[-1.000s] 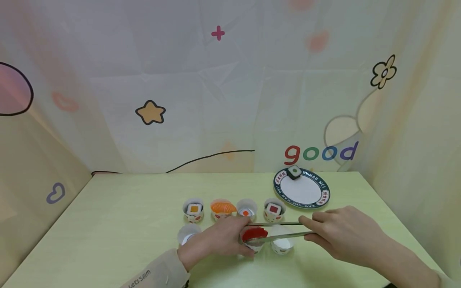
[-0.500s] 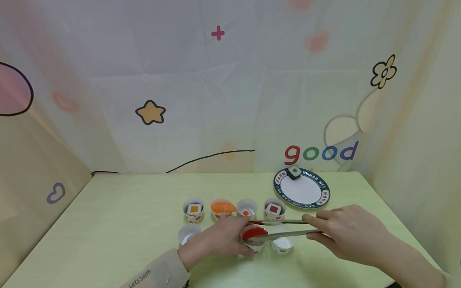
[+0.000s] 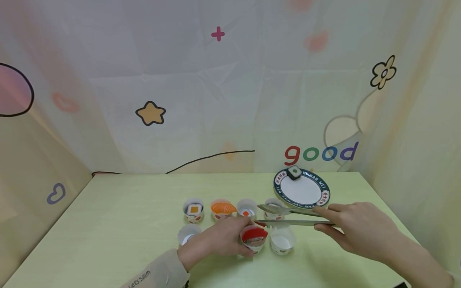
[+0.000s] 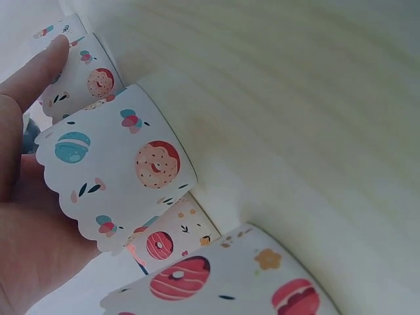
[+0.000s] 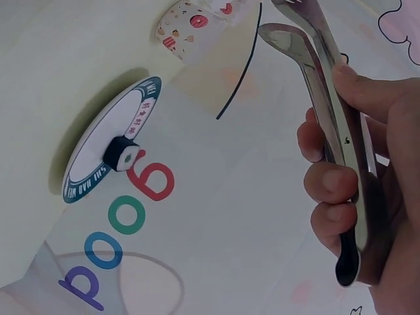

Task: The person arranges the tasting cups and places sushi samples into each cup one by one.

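My left hand grips a paper cup that holds a red-topped sushi piece, thumb and fingers on either side. In the left wrist view the cup shows a scalloped rim and a doughnut print. My right hand holds metal tongs, arms apart, above the cups. Nothing is visible between their tips, also in the right wrist view, where the fingers wrap the tongs. Beneath the tongs stands a back-row cup, its contents mostly hidden.
Behind the cups lies a round plate bearing a sushi roll with a green centre. Other cups hold an orange-centred roll, salmon sushi and a piece with an orange-red dot. A white cup stands front right.
The tongs have risen from the red-topped sushi and moved back and right, their arms apart. The left hand and its cup have stayed in place.
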Demonstrator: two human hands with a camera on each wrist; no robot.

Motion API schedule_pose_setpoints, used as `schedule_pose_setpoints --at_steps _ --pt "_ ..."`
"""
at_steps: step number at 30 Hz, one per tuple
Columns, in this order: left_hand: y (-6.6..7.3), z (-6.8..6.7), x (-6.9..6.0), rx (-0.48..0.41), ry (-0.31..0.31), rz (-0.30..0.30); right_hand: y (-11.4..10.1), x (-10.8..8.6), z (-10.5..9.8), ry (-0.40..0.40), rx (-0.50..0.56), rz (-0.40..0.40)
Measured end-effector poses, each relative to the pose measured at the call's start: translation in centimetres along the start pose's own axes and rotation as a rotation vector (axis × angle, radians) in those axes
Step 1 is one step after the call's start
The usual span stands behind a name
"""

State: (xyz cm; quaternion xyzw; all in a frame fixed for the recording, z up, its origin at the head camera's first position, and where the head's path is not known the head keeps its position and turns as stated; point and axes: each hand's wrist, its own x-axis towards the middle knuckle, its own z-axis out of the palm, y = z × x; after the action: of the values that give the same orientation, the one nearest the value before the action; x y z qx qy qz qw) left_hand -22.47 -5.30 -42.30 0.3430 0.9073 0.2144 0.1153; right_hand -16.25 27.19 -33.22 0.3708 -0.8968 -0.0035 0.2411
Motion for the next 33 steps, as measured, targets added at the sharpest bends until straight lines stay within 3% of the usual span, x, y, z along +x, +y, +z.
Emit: schedule_pose_setpoints --at_steps 14,23,33 --pt "0.1 0.1 0.0 0.045 0.004 0.020 0.8 -0.2 0.6 0.025 0.000 0.105" --pt "0.3 0.2 -0.1 0.062 0.018 0.038 1.5 -0.2 1.2 -0.091 0.003 0.239" --pt "0.8 0.1 -0.1 0.063 0.021 0.038 2.3 -0.4 2.0 -0.105 0.017 0.332"
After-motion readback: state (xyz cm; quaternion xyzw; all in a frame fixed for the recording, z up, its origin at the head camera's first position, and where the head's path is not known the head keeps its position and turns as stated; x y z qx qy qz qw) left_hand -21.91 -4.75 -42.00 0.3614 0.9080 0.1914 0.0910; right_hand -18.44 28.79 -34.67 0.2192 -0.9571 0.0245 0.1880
